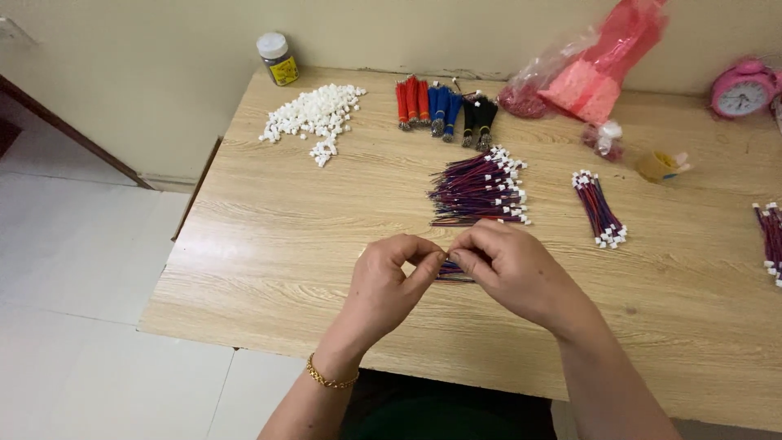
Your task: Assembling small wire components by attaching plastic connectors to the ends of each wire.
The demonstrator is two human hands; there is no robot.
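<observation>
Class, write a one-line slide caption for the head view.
Left hand and right hand pinch thin wires over a wooden table.

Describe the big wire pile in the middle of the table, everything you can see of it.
The wire pile is a loose heap of thin red and dark blue wires lying roughly side by side, flat on the wooden table. Most end in small white plastic connectors, clustered along the right and top edge. The left ends look bare and fan out unevenly. It sits just beyond the right hand, not touched by either hand.

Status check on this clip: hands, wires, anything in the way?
Left hand and right hand both pinching a small wire bundle between them. Wire pile just beyond. Nothing blocking.
</observation>
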